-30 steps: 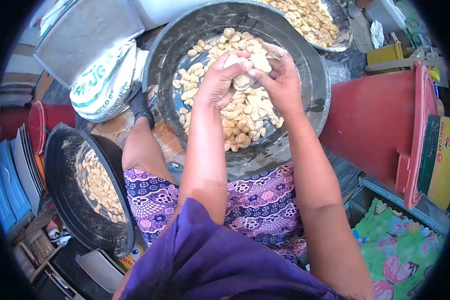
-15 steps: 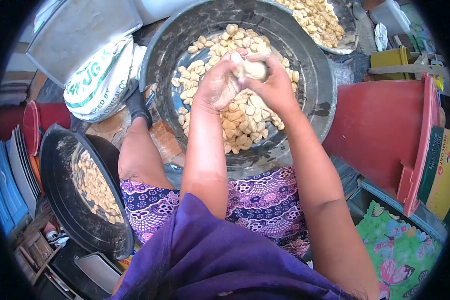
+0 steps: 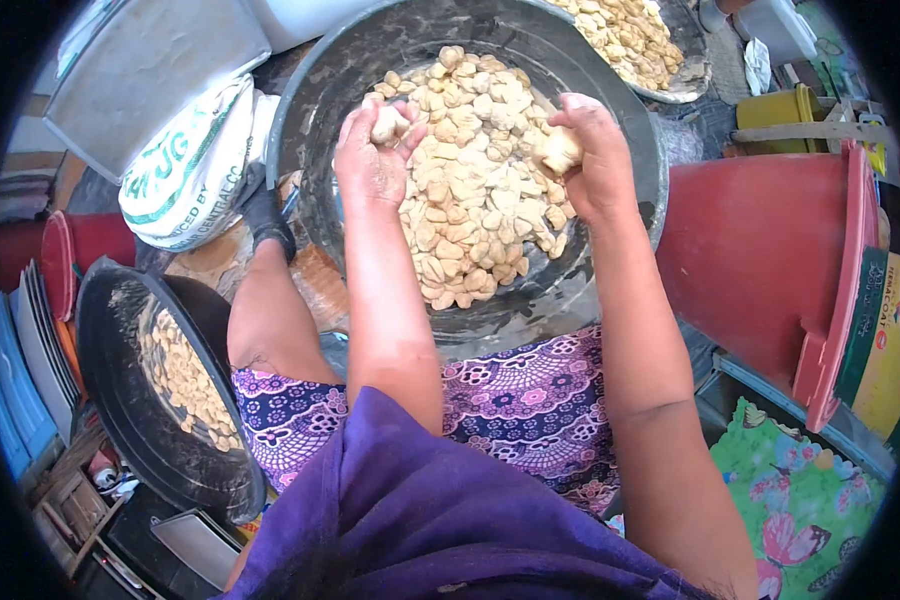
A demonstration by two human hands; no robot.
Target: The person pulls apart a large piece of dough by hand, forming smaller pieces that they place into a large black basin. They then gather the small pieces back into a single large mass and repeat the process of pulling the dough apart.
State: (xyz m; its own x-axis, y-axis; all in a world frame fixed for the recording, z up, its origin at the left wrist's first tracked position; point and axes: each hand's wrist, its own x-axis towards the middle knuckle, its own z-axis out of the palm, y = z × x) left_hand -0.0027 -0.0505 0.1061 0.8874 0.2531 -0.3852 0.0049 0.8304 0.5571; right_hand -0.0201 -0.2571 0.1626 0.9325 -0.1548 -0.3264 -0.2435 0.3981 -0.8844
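Observation:
A large black basin [image 3: 305,120] between my knees holds a heap of pale beige, dough-like lumps [image 3: 475,190]. Over its left side my left hand [image 3: 373,165] is cupped palm up, fingers curled around a pale lump [image 3: 389,124]. At the right side of the heap my right hand [image 3: 605,155] grips another beige lump [image 3: 558,150] between thumb and fingers. Both palms look dusted with something whitish. The two hands are well apart, with the heap between them.
A second black basin [image 3: 120,400] with similar lumps tilts at my left. More lumps lie in a container [image 3: 635,45] at the top right. A white printed sack [image 3: 185,170] stands left, a red tub [image 3: 760,270] right.
My hands were together over the middle of the basin, around a pale mass. They have moved apart, left and right, each with a lump, uncovering the heap.

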